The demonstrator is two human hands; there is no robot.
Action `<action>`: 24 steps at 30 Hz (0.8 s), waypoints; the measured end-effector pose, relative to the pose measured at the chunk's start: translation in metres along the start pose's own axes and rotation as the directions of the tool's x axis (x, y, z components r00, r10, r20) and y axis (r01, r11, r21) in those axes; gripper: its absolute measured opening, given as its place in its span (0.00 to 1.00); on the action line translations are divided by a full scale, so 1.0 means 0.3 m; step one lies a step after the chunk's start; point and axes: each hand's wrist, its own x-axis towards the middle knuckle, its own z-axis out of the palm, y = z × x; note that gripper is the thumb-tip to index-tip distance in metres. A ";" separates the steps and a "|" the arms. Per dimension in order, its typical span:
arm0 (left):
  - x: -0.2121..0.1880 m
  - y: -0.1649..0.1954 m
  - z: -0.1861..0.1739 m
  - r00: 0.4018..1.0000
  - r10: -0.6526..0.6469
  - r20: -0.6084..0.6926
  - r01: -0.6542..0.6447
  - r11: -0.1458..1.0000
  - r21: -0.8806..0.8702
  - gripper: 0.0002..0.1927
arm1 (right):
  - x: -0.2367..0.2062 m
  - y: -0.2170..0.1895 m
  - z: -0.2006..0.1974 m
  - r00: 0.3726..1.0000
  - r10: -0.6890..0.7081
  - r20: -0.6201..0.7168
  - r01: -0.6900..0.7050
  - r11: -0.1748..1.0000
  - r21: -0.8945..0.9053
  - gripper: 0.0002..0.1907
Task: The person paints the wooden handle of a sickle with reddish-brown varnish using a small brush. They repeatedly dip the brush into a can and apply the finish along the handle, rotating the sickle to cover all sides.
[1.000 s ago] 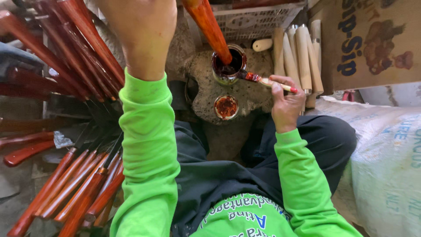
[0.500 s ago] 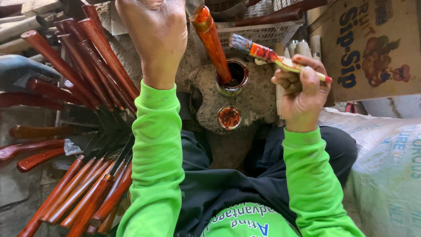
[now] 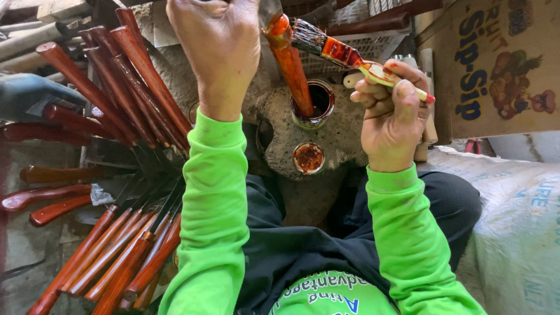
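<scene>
My left hand (image 3: 220, 52) is raised and grips the top of a long wooden handle (image 3: 290, 64), wet with orange-red varnish; its lower end stands in an open can of dark varnish (image 3: 315, 105). In my right hand (image 3: 391, 114) is a paintbrush (image 3: 344, 53) with a stained pale handle, and its dark bristles touch the upper part of the wooden handle. The can sits on a rough stone block (image 3: 344, 137), and its varnish-coated lid (image 3: 308, 157) lies just in front of it.
Several varnished red-brown handles (image 3: 125, 81) lean in a fan at the left, and more lie lower left (image 3: 116, 262). Unpainted pale handles (image 3: 429, 64) stand behind my right hand. A cardboard box (image 3: 496, 64) is at the right, a white sack (image 3: 519, 221) below it.
My right hand lifted the brush out of the can and up to the top of the handle. My left hand stayed on the handle while the view shifted downward.
</scene>
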 end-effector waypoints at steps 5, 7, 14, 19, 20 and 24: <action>-0.005 -0.001 0.014 1.000 0.031 0.004 -0.031 0.999 -0.014 0.24 | 0.003 0.013 0.008 1.000 0.024 0.004 -0.024 1.000 0.001 0.17; -0.010 -0.004 0.022 0.999 0.042 -0.001 -0.042 0.999 -0.009 0.24 | -0.010 0.008 0.009 1.000 0.004 0.006 -0.004 1.000 0.007 0.17; -0.012 -0.003 0.032 1.000 0.018 -0.015 -0.018 0.999 -0.035 0.22 | -0.009 0.019 0.013 1.000 0.019 -0.007 -0.019 1.000 -0.008 0.16; -0.017 -0.003 0.025 0.996 0.086 -0.023 -0.085 0.995 0.052 0.24 | -0.032 0.045 -0.001 0.998 0.039 -0.047 -0.039 0.999 -0.004 0.16; -0.017 -0.004 0.026 0.998 0.064 -0.019 -0.064 0.998 -0.004 0.23 | -0.033 0.048 -0.009 0.998 0.049 -0.051 -0.048 0.999 0.006 0.16; -0.020 -0.013 0.024 0.998 0.053 -0.022 -0.053 0.998 -0.016 0.21 | -0.046 0.068 -0.039 0.996 0.060 -0.066 -0.061 0.998 -0.021 0.15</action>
